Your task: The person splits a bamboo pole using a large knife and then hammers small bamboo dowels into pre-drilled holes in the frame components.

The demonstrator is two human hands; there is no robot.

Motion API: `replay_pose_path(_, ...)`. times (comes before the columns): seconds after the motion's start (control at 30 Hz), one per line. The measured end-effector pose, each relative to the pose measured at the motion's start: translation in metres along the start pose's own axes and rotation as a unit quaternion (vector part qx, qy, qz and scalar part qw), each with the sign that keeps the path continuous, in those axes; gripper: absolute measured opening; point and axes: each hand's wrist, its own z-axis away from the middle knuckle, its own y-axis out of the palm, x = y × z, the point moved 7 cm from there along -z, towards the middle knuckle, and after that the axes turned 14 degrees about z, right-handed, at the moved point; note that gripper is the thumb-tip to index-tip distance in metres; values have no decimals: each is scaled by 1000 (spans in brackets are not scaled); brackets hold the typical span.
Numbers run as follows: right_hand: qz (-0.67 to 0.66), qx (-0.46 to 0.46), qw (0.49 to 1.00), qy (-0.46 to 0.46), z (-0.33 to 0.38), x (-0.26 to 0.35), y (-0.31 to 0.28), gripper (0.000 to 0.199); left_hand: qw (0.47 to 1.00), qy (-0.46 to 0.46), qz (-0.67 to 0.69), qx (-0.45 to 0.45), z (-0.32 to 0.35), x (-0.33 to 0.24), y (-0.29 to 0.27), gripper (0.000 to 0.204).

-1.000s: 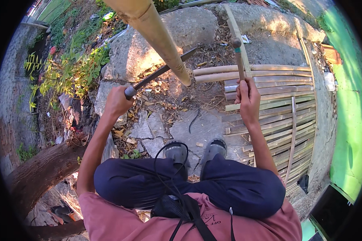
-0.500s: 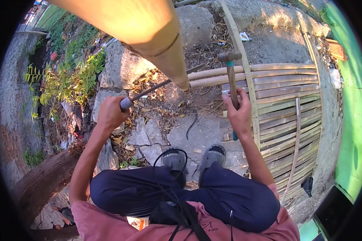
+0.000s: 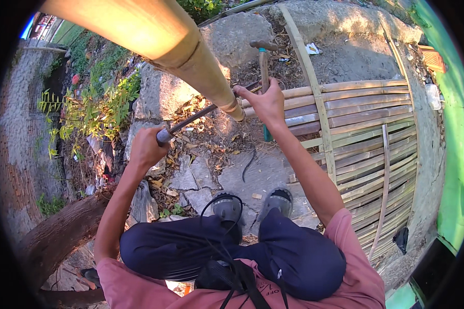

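Bamboo fills most of the view: one thick pole (image 3: pixel 154 46) slanting down from the upper left to a cut end near the middle, and one flat panel of split slats (image 3: pixel 366 134) lying on the ground to the right, with a long strip crossing it lengthwise and a thinner one across its lower part. The person crouches with two dark shoes (image 3: pixel 252 203) on cracked stone paving. There are two tools, one per hand. The right hand (image 3: pixel 265 103) is wrapped shut around the wooden handle of a hammer (image 3: pixel 263 62), whose dark metal head sits at the top; its long axis stands nearly upright, head pointing away from the person, just beside the pole's cut end and above the panel's left edge. The left hand (image 3: pixel 147 147) is closed in a fist on the grip of a long dark metal rod (image 3: pixel 201 114), which runs up and to the right, passing under the pole. Dry leaves litter the paving between the hands.
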Motion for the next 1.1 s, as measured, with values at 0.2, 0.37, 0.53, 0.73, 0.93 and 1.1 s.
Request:
replay_pose_path(0.2,-123,86,985,80,-12,-21,16,70,1000,8,-6,-5,1,2,-2,19)
replay_pose_path(0.37,-146,52,986,58,-21,-31,12,58,1000,23,-3,17,-6,-6,-3,16)
replay_pose_path(0.53,-131,92,987,20,-41,-32,9,45,999,12,5,52,-23,22,-8,15)
replay_pose_path(0.73,-236,158,958,40,-46,-29,42,38,998,14,17,63,-34,40,-2,12)
replay_pose_path(0.93,-154,153,975,-38,-24,-1,53,43,999,-22,17,22,9,67,-25,22)
replay_pose_path(1.1,-122,179,974,-59,2,-2,43,36,999,-33,-25,32,28,59,-27,22)
